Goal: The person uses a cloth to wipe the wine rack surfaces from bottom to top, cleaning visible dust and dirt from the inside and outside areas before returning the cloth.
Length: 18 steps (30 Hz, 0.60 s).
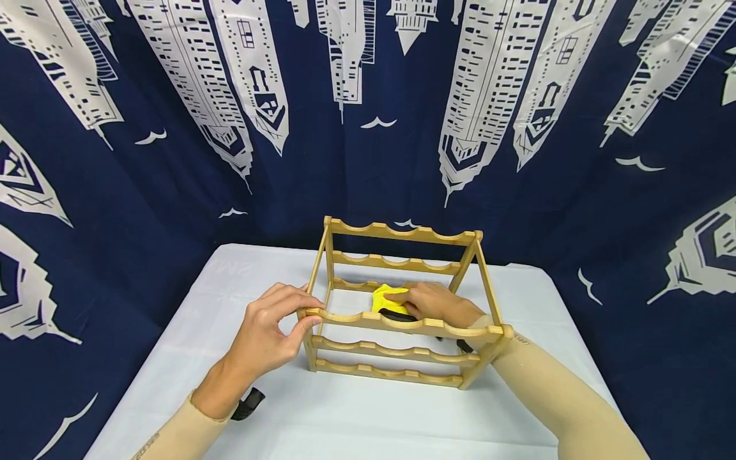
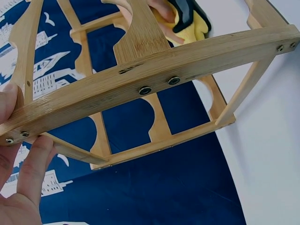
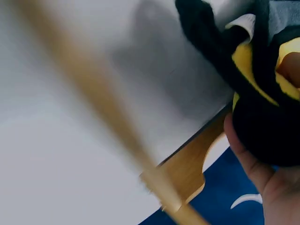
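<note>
A wooden wine rack with scalloped rails in three tiers stands on the table. At its near left top corner, my left hand grips the wood with thumb below and fingers on top; in the left wrist view its fingers are at the end of a side bar. My right hand reaches into the rack behind the front top rail, holding a soft yellow-and-black cloth. Black folds of the cloth hang over the palm in the right wrist view, with yellow showing between them. The front rail hides part of the right wrist.
The rack stands on a white-covered table. Behind and around it hangs a dark blue curtain printed with white buildings and birds. A black wrist device shows below my left wrist. My right forearm passes by the rack's right side.
</note>
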Motion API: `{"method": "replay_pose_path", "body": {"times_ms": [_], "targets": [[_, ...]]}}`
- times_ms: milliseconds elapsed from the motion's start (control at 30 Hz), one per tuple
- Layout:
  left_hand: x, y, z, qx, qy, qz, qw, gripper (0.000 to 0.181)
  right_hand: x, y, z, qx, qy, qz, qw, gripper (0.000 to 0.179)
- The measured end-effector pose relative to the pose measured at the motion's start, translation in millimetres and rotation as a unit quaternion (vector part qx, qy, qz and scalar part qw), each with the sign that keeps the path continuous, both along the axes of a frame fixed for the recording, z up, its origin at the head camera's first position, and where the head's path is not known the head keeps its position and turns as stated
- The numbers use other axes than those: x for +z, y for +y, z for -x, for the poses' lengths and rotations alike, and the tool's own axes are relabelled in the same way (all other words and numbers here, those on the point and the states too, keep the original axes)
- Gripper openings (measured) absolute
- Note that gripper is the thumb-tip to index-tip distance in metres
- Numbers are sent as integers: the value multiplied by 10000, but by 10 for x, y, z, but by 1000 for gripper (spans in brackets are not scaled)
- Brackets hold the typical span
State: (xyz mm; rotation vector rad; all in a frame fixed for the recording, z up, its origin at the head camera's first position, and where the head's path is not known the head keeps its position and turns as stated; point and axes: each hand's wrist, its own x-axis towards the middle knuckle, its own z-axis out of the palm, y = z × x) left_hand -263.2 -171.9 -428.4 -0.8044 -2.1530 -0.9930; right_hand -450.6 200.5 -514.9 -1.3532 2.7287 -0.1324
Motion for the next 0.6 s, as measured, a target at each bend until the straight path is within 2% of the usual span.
{"method": "replay_pose_path", "body": {"times_ms": [233, 433, 533, 600], "targets": [[-5, 3, 7, -20, -76, -57, 10000, 24, 92, 252, -169, -490, 453, 135, 9977, 46], [-37, 11, -4, -40, -112, -73, 9999, 25, 77, 438, -291, -761, 743, 73, 9943, 46], [-32, 8, -10, -56, -84, -98, 9999, 26, 90, 526, -334, -847, 676, 173, 9940, 44], [-21, 3, -8, -70, -54, -125, 9999, 27, 116, 569, -339, -762, 635, 373, 9944, 41]]}}
